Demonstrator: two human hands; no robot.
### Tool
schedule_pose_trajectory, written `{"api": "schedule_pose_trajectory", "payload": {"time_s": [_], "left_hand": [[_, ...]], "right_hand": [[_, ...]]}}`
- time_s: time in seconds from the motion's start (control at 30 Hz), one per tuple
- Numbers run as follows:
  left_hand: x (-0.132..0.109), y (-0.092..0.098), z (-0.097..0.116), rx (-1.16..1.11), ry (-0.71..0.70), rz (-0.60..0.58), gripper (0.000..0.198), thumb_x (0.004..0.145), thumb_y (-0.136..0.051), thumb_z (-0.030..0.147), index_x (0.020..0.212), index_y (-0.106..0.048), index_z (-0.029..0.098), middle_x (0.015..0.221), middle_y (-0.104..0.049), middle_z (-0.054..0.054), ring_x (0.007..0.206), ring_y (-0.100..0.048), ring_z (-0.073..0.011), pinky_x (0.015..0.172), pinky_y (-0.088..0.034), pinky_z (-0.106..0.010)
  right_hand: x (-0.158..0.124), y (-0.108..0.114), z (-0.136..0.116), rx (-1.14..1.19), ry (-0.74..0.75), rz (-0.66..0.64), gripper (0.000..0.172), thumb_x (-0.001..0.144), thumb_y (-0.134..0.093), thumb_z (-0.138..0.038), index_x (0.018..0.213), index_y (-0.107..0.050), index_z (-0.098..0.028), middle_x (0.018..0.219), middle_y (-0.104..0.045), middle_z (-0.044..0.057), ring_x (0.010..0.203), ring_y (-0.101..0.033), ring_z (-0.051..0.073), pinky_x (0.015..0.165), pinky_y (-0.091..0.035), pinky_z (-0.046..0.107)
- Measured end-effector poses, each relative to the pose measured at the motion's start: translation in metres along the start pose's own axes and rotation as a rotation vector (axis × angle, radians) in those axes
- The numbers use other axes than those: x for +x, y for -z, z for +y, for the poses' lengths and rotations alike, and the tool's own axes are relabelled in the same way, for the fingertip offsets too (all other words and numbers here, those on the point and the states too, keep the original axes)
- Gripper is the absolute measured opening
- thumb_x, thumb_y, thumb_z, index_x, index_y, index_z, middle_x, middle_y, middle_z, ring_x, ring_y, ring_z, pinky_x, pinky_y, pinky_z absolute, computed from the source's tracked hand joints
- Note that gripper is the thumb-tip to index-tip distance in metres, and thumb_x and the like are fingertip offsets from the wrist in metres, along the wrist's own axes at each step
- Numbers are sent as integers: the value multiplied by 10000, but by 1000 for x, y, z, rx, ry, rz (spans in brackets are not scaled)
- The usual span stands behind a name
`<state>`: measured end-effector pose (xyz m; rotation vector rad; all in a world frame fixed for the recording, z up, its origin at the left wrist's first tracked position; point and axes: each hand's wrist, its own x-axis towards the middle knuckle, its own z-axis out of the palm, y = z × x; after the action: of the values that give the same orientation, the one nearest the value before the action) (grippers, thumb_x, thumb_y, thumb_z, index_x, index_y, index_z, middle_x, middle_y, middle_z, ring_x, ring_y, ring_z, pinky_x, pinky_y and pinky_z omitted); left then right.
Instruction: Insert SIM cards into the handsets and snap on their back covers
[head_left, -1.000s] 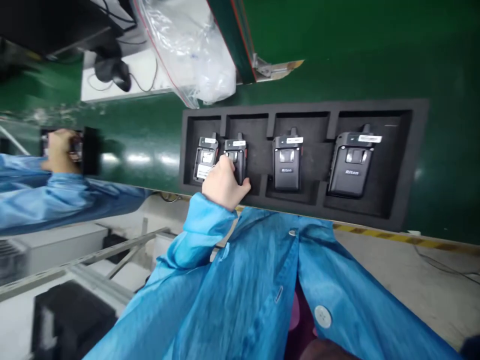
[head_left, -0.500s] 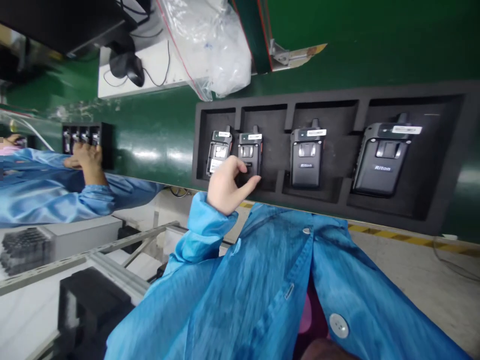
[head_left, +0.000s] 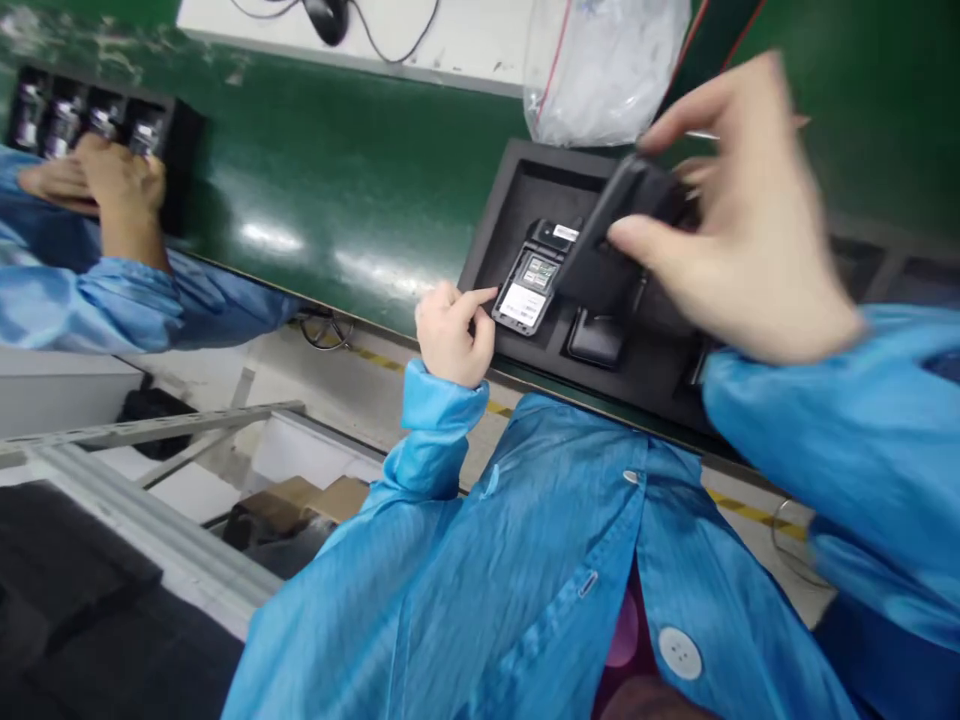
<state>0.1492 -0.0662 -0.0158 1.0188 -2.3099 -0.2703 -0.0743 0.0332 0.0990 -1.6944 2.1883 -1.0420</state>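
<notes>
My right hand [head_left: 750, 220], somewhat blurred, is raised over the black foam tray [head_left: 491, 225] and grips a black slab-shaped pack [head_left: 600, 250], thumb on one face and fingers around the upper end. In the left compartment lies a two-way radio [head_left: 526, 285], its back bay exposed with card slots and a white label. Beside that radio is my left hand [head_left: 454, 333], index finger stretched to its left edge and thumb apart. A second black radio [head_left: 595, 338] shows its lower end in the neighbouring compartment; the pack and my right hand cover the rest.
A plastic bag [head_left: 607, 75] sits behind the tray on the green bench [head_left: 337, 190]. A white board [head_left: 450, 35] with a mouse [head_left: 328, 18] and cable lies at the back. At left, a co-worker's hands [head_left: 124, 185] work over another black tray [head_left: 180, 165].
My right hand has come into view holding the black pack over the tray. My left hand has shifted from the second radio to the leftmost one. The camera view has turned left.
</notes>
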Motion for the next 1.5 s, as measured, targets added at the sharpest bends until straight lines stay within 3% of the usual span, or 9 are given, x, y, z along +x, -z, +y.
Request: {"api": "schedule_pose_trajectory", "payload": {"time_s": [0.07,0.17,0.33,0.57,0.83,1.03,1.23,1.4,1.5], "left_hand": [[-4,-3,-3,-24,20,22,316,871,-479,148,990,-760,228,769,-514,-48,780,-507,-191,765,-386,-336],[-8,-3,-6,-75,27,54,295,862,-486,139,936,-759,220,770,-507,-49,780,-500,-192,776,-384,-339],[-11,-3,-9,-150,8,76,281,860,-482,124,894,-749,204,771,-488,-45,785,-487,-190,781,-380,-332],[-13,-6,-12,-144,28,23,296,879,-465,153,940,-747,220,811,-488,-55,810,-475,-203,808,-381,-349],[-13,-7,-14,-146,19,27,306,877,-461,154,948,-752,220,798,-486,-57,798,-473,-204,796,-382,-357],[-11,5,-9,-111,-43,-6,433,871,-462,162,1231,-690,242,811,-484,-56,790,-457,-207,763,-365,-358],[-2,14,-1,-40,-178,-103,487,847,-498,192,1301,-645,288,829,-506,-55,787,-451,-217,719,-315,-364],[14,17,9,62,-197,-219,455,896,-454,218,1315,-630,249,892,-563,-82,833,-497,-239,741,-354,-372],[25,18,22,107,-169,-260,377,923,-487,312,1242,-645,191,968,-606,-102,920,-558,-255,806,-411,-377]], "right_hand": [[6,-29,-8,30,4,-80,482,830,-692,-187,1242,-445,-223,1210,-576,47,867,-587,140,845,-509,317],[9,-63,-11,-34,-43,-120,400,861,-649,-236,1192,-424,-240,1192,-582,30,904,-589,172,864,-499,342],[9,-83,-7,-102,-69,-129,368,867,-627,-308,1168,-425,-245,1173,-595,34,960,-607,208,876,-490,363],[1,-94,-6,-323,-71,-84,384,870,-633,-332,1174,-443,-195,1198,-584,93,1077,-549,299,940,-437,506],[-10,-108,-19,-610,-45,-20,454,897,-599,-372,1242,-530,-84,1249,-516,203,1133,-460,364,928,-415,506],[-18,-109,-26,-648,41,-35,392,944,-491,-326,1255,-524,-89,1263,-509,216,1192,-436,376,972,-373,546],[-23,-102,-29,-757,135,-91,435,978,-334,-206,1355,-515,-85,1166,-577,153,1132,-497,315,1055,-366,521],[-18,-101,-23,-695,143,-131,450,949,-355,-142,1355,-531,-59,1198,-576,135,1161,-485,294,1151,-308,519],[-17,-80,-21,-495,121,-130,483,891,-396,-82,1346,-556,-112,1268,-557,116,1230,-452,308,1123,-361,497]]}}
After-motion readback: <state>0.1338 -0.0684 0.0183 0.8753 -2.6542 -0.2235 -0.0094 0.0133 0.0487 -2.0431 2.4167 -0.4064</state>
